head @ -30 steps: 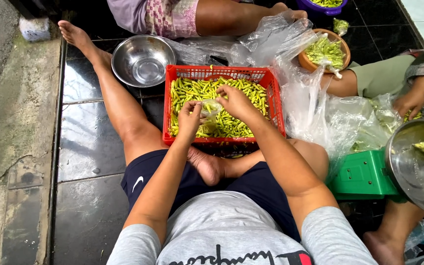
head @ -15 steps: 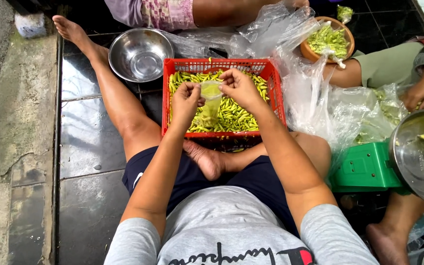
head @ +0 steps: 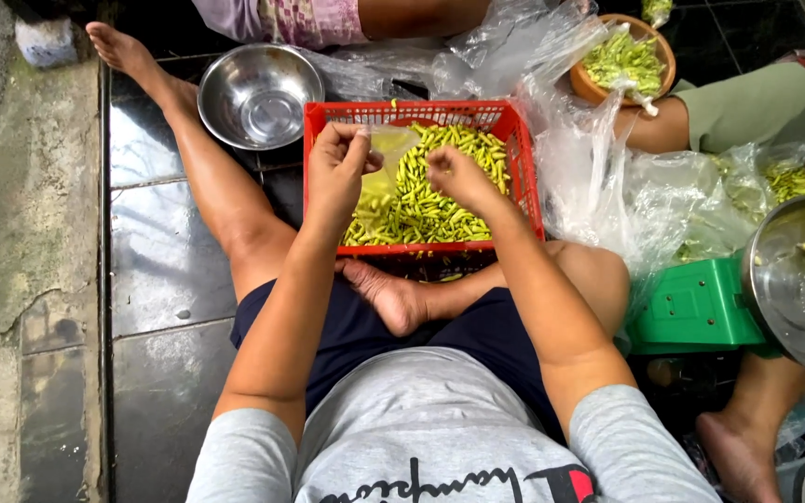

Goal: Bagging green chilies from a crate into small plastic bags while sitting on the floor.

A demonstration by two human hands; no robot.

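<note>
One view only: your head camera, looking steeply down from above your own chest and lap. Top of frame points away from you, toward the red crate [head: 421,186] on the dark tiled floor [head: 156,270]. Close range; your forearms fill mid-frame. Right edge crops a steel bowl [head: 798,289], probably on a green scale. No second view to overlap.

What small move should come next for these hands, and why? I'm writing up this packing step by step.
Probably the right hand should dip for more chillies and drop them in the bag. The left hand holds the clear bag up by its rim over the red basket, and only its lower part looks filled. The right hand is beside the bag, above the pile.
</note>
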